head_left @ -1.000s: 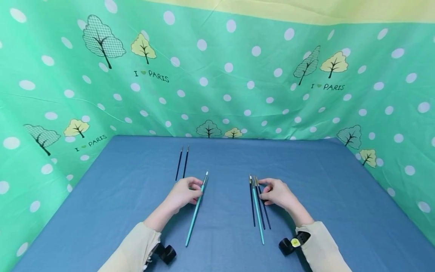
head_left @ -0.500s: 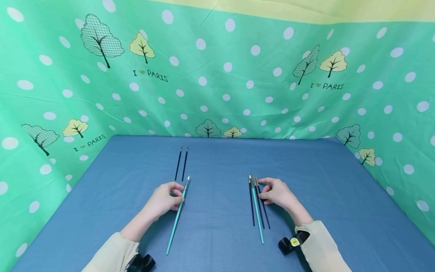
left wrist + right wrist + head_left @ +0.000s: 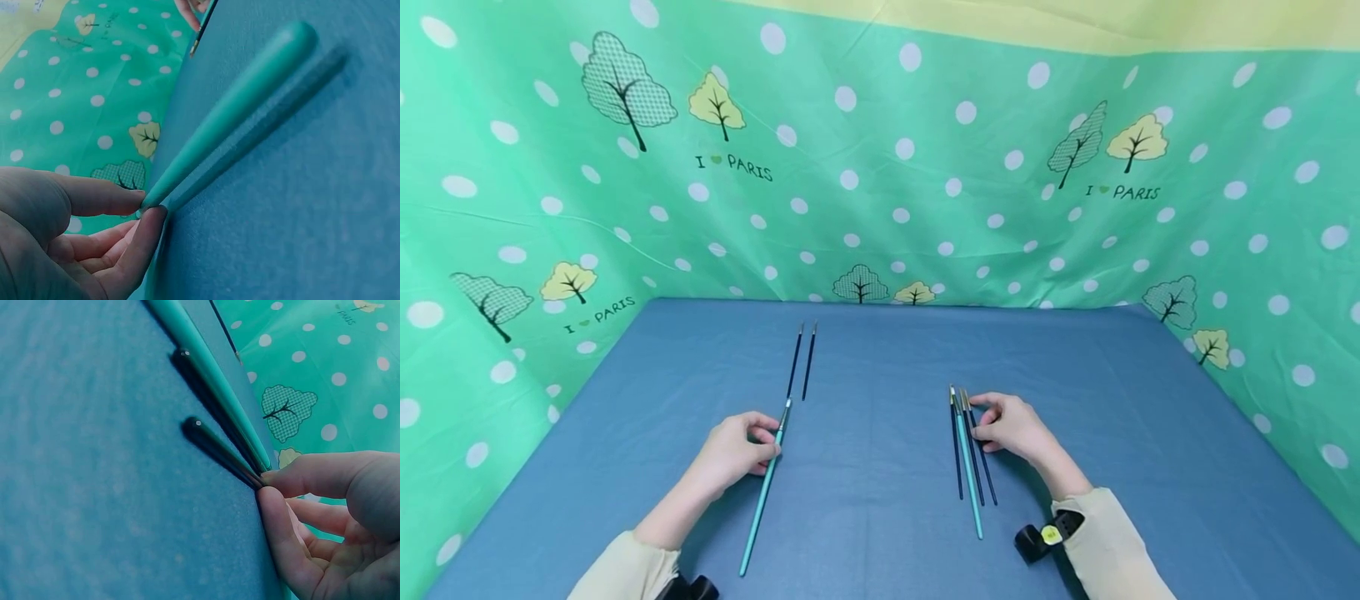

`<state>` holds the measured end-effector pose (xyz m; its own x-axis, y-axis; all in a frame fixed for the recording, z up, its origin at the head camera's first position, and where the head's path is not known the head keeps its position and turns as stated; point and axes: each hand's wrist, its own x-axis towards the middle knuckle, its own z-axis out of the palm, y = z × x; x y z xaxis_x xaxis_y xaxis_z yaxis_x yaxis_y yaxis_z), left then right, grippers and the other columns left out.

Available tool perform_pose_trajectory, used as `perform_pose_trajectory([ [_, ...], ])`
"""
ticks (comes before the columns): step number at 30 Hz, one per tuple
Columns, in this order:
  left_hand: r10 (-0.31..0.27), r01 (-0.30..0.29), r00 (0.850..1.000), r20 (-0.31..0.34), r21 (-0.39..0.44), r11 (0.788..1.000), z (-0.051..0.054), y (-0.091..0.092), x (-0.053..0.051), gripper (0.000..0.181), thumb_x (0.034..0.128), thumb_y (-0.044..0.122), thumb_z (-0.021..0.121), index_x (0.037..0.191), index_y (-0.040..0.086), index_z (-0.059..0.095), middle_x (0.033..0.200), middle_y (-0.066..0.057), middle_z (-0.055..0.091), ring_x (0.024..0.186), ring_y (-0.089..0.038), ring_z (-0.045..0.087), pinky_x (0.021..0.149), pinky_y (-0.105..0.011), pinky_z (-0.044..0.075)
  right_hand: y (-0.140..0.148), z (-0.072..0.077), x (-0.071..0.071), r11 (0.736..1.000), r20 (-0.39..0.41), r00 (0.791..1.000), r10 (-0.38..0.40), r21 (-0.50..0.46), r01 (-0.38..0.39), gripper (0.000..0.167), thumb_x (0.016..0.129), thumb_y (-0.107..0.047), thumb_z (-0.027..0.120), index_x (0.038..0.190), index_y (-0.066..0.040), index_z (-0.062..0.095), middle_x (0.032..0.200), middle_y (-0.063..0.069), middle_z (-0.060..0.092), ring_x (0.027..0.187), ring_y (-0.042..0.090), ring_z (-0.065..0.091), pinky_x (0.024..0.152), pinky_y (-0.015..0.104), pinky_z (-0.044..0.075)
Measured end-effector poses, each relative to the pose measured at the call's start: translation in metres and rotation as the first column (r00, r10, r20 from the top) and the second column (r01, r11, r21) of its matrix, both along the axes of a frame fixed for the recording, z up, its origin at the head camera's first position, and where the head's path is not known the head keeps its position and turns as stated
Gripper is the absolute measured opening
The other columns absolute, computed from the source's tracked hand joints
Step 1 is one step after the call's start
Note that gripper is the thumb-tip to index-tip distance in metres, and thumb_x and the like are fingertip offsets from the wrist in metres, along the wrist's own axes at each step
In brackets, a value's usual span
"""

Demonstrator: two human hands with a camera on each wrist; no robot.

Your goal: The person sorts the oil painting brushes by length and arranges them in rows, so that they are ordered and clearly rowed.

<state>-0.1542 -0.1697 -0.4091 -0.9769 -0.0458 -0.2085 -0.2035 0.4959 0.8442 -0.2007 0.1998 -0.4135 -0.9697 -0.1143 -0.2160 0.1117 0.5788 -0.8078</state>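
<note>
From your head, one view looks forward and down, far enough back to take in the blue tabletop [image 3: 880, 483] and green backdrop [image 3: 880, 187]. Close in, your left wrist view faces past your left hand [image 3: 736, 448], tabletop at frame right, and your right wrist view past your right hand [image 3: 1017, 427], tabletop at frame left. All three share that backdrop.

Looks like a makeshift recording booth. Blue-covered table [image 3: 880, 500] stands walled on three sides by green polka-dot curtain [image 3: 880, 196], printed with trees and "PARIS" lettering [image 3: 733, 167]. Wrist camera [image 3: 1033, 544] suggests filming. Home or studio: can't tell.
</note>
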Motion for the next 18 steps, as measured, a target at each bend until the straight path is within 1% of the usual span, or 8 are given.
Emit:
perform_pose_trajectory([
  [5,0.007,-0.007,1.0,0.002,-0.035,0.999,-0.0024,-0.0014,-0.0004,0.033,0.0768,-0.002,0.064,0.109,-0.002,0.058,0.08,-0.008,0.057,0.059,-0.014,0.06,0.055,-0.028,0.053,0.0005,-0.0005,0.0003,1.0,0.0,1.0,0.0,-0.003,0.0,0.05,0.078,0.001,0.065,0.126,-0.003,0.051,0.077,0.01,0.053,0.06,0.017,0.057,0.055,0.03,0.054],
  [12,-0.016,0.014,1.0,-0.012,-0.146,0.989,0.0008,0.001,0.0004,0.034,0.0755,0.003,0.069,0.108,0.0,0.059,0.08,-0.007,0.057,0.057,-0.012,0.059,0.054,-0.028,0.052,0.0011,-0.0004,0.0,1.0,0.0,1.0,0.002,0.0,-0.002,0.05,0.078,0.0,0.065,0.126,-0.003,0.051,0.078,0.01,0.053,0.06,0.017,0.057,0.055,0.03,0.054],
  [18,-0.014,0.012,1.0,-0.014,-0.159,0.987,0.0011,0.0004,0.0027,0.034,0.0748,0.003,0.069,0.107,-0.001,0.059,0.077,-0.007,0.058,0.055,-0.012,0.058,0.053,-0.027,0.052,0.0004,0.0001,-0.0001,1.0,0.001,1.0,0.014,-0.006,-0.014,0.05,0.078,0.0,0.065,0.126,-0.003,0.051,0.078,0.01,0.054,0.06,0.017,0.057,0.055,0.03,0.054],
])
